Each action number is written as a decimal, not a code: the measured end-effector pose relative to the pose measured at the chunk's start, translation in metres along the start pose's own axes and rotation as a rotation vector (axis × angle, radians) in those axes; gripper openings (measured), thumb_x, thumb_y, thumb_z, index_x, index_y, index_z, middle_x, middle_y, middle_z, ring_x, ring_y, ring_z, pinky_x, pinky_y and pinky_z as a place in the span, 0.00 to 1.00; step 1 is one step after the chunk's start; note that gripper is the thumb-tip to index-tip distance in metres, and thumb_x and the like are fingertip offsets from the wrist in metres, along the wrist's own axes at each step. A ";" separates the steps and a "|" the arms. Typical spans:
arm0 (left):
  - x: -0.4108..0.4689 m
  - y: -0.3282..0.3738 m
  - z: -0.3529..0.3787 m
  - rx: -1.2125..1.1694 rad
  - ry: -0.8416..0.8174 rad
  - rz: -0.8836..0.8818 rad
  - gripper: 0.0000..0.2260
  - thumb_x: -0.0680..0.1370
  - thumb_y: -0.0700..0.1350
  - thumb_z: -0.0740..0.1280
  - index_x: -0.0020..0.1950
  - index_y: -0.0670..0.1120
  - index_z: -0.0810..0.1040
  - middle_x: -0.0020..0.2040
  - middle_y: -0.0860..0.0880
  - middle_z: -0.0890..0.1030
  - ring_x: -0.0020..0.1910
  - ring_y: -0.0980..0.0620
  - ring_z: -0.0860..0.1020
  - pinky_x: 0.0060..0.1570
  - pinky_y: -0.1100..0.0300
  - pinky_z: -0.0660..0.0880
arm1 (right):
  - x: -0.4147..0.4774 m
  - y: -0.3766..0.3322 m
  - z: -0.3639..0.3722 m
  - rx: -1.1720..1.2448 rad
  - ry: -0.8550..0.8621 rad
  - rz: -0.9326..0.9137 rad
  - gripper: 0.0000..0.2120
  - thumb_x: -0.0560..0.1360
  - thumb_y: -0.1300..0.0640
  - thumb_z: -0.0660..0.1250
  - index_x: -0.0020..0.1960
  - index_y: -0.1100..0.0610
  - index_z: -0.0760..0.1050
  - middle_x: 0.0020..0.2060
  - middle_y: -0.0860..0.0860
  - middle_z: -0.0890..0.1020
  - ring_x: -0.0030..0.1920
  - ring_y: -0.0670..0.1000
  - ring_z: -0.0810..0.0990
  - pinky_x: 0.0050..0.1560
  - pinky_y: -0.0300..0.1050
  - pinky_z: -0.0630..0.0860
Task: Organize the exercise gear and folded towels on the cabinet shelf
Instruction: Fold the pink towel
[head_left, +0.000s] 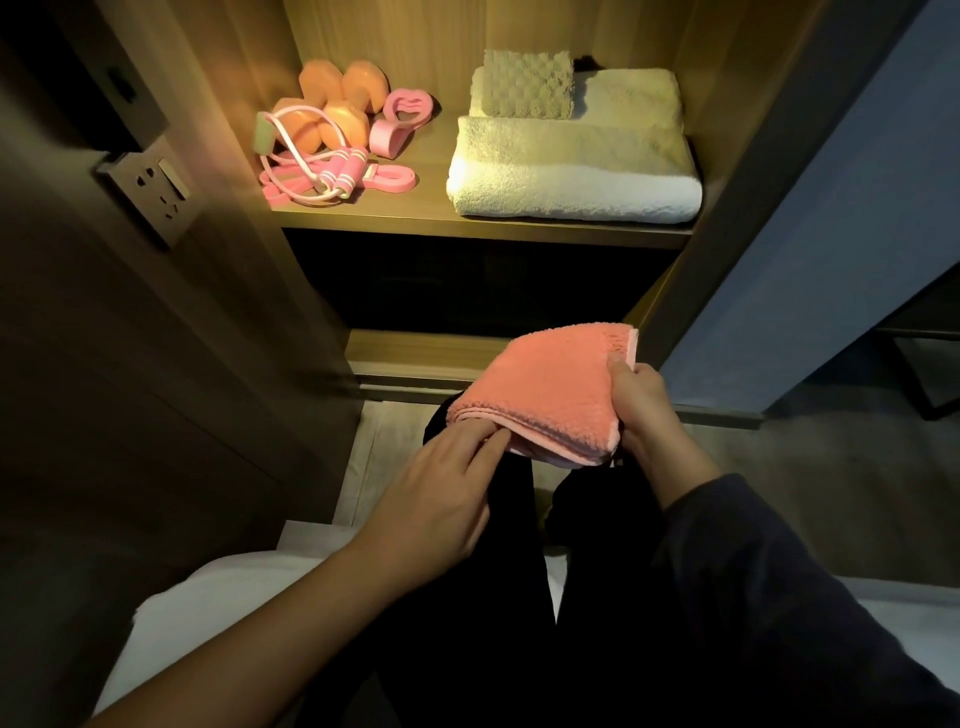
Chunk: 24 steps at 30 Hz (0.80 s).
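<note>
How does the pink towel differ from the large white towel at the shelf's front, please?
The pink towel is salmon; the white towel is cream. The pink towel looks smaller and thinner than the white towel. The right hand grips the pink towel, the left hand touching its edge; the white towel lies on the shelf. Both are folded.
</note>
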<state>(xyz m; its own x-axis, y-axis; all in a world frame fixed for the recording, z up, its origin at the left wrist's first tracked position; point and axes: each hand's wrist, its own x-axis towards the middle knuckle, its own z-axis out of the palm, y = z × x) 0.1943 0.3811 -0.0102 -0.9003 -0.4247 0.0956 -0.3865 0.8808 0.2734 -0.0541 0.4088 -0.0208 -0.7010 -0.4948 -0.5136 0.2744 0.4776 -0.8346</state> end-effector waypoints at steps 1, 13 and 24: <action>-0.003 -0.001 0.001 0.027 -0.020 0.001 0.28 0.75 0.43 0.70 0.74 0.41 0.68 0.72 0.42 0.70 0.71 0.44 0.69 0.70 0.51 0.63 | 0.000 0.000 -0.001 0.001 -0.001 0.002 0.20 0.84 0.50 0.54 0.69 0.62 0.66 0.57 0.57 0.76 0.51 0.56 0.76 0.44 0.48 0.74; 0.023 0.024 -0.002 0.263 -0.098 -0.190 0.30 0.77 0.51 0.61 0.77 0.49 0.55 0.70 0.42 0.65 0.68 0.41 0.64 0.65 0.48 0.62 | -0.001 0.000 0.001 0.014 0.001 -0.014 0.19 0.84 0.51 0.56 0.68 0.63 0.67 0.53 0.56 0.77 0.43 0.53 0.77 0.38 0.45 0.74; 0.000 0.006 -0.012 0.212 -0.138 -0.058 0.21 0.84 0.44 0.53 0.77 0.42 0.61 0.73 0.43 0.68 0.71 0.45 0.66 0.72 0.53 0.59 | 0.003 0.003 0.004 -0.005 -0.001 0.014 0.19 0.84 0.50 0.55 0.68 0.62 0.68 0.57 0.58 0.79 0.49 0.57 0.78 0.44 0.48 0.76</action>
<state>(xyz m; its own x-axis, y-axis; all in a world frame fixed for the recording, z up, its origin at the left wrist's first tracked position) 0.1941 0.3843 0.0026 -0.8886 -0.4560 -0.0499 -0.4585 0.8862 0.0661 -0.0527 0.4062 -0.0253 -0.6964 -0.4891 -0.5252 0.2804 0.4882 -0.8265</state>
